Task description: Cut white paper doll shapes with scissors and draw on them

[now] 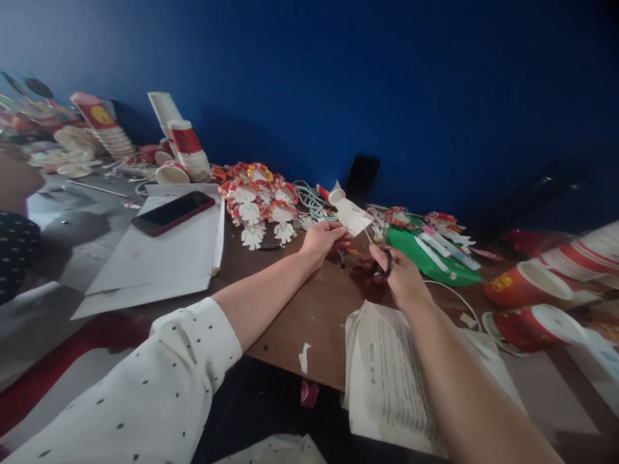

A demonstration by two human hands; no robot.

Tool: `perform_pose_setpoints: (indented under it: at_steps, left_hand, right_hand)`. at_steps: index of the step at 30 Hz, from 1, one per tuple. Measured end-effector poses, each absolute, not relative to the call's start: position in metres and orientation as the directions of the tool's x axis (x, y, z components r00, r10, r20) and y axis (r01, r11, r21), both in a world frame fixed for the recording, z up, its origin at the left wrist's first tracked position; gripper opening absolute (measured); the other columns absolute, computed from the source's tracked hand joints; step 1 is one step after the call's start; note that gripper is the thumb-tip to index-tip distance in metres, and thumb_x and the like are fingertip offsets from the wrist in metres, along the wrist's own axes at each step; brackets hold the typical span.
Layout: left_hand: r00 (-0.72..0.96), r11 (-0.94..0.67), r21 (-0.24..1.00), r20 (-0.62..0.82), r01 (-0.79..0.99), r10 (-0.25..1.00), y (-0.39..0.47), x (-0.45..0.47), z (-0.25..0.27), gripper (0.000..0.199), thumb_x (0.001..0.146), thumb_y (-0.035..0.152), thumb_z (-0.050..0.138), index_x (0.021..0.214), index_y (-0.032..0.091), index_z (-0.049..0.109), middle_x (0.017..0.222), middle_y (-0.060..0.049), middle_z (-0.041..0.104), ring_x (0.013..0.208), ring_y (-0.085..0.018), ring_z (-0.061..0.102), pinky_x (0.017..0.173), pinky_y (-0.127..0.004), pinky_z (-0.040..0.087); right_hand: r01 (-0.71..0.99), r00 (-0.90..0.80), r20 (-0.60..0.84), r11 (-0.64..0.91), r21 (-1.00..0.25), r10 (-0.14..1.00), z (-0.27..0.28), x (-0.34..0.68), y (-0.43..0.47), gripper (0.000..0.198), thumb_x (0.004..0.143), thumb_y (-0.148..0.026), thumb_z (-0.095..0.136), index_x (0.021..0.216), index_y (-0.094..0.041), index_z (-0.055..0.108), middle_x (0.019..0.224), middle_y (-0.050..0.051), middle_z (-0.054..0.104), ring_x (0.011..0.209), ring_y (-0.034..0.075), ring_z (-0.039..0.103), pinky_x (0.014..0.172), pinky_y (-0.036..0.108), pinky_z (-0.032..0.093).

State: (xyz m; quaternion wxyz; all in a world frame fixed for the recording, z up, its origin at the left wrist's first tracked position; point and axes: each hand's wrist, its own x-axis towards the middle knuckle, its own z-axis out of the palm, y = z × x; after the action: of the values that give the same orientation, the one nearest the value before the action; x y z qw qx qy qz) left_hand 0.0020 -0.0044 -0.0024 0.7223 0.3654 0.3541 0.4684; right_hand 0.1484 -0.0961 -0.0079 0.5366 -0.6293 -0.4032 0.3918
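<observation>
Between the fingers of my left hand (324, 240) is a cut paper cup (352, 216), its white side toward me and a bit of red at its upper left. My right hand (400, 274) grips a pair of scissors (384, 261) by the dark handles, the blades pointing up beside the cup's lower right edge. Whether the blades touch the paper is hard to make out. Left of my hands lies a cluster of cut paper figures (264, 203) with red and white frills. Scraps lie behind the scissors.
A phone (174, 212) rests on white sheets (159, 251) at left. Stacked paper cups (188, 148) stand behind. At right are a green piece (425, 254) with markers (438, 250), red cups (527, 283) and an open book (387, 374). Another person's arm (17, 180) shows at far left.
</observation>
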Motion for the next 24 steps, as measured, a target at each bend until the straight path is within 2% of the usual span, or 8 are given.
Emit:
perform_pose_setpoints:
  at_steps: [3, 8, 12, 17, 24]
  left_hand:
    - [0.293, 0.294, 0.836, -0.168, -0.464, 0.941, -0.002, 0.0, 0.0, 0.01, 0.084, 0.008, 0.061, 0.075, 0.011, 0.057, 0.067, -0.002, 0.063, 0.065, -0.009, 0.065, 0.065, -0.021, 0.053]
    - [0.308, 0.317, 0.802, -0.175, -0.507, 0.935, -0.005, 0.0, 0.004, 0.009, 0.084, 0.006, 0.061, 0.077, 0.011, 0.06, 0.068, -0.001, 0.064, 0.065, -0.008, 0.064, 0.071, -0.022, 0.053]
    - [0.316, 0.331, 0.807, -0.189, -0.489, 0.93, -0.008, 0.003, 0.004, 0.009, 0.082, 0.006, 0.063, 0.075, 0.011, 0.062, 0.064, 0.002, 0.062, 0.059, -0.006, 0.06, 0.068, -0.021, 0.052]
    - [0.32, 0.297, 0.838, -0.156, -0.459, 0.935, -0.011, 0.005, 0.003, 0.01, 0.081, 0.008, 0.066, 0.072, 0.01, 0.061, 0.063, 0.001, 0.062, 0.059, -0.007, 0.061, 0.061, -0.02, 0.05]
    - [0.347, 0.258, 0.882, -0.117, -0.394, 0.93, -0.008, 0.005, -0.001, 0.01, 0.078, 0.009, 0.069, 0.072, 0.01, 0.06, 0.061, 0.001, 0.061, 0.058, -0.008, 0.061, 0.061, -0.022, 0.052]
  right_hand:
    - [0.112, 0.214, -0.141, -0.168, -0.979, 0.966, -0.008, 0.145, -0.1, 0.041, 0.071, -0.056, 0.074, 0.093, -0.023, 0.07, 0.084, 0.005, 0.074, 0.068, 0.022, 0.068, 0.041, 0.024, 0.039]
    - [0.18, 0.069, -0.156, -0.166, -0.97, 0.985, -0.002, 0.136, -0.106, 0.048, 0.072, -0.055, 0.074, 0.107, -0.022, 0.071, 0.083, 0.006, 0.074, 0.064, 0.018, 0.066, 0.038, 0.021, 0.036]
    - [0.243, 0.088, -0.123, -0.141, -0.96, 0.988, 0.007, 0.13, -0.11, 0.058, 0.071, -0.057, 0.074, 0.114, -0.019, 0.07, 0.074, 0.004, 0.07, 0.054, 0.014, 0.058, 0.04, 0.022, 0.038]
    - [0.351, 0.115, -0.073, -0.109, -0.93, 0.991, 0.011, 0.131, -0.11, 0.06, 0.074, -0.062, 0.068, 0.115, -0.017, 0.071, 0.068, 0.002, 0.066, 0.051, 0.013, 0.054, 0.042, 0.023, 0.04]
    - [0.428, 0.086, -0.027, -0.061, -0.902, 0.996, 0.011, 0.134, -0.11, 0.06, 0.075, -0.062, 0.066, 0.118, -0.019, 0.072, 0.066, 0.001, 0.064, 0.059, 0.015, 0.058, 0.053, 0.026, 0.046]
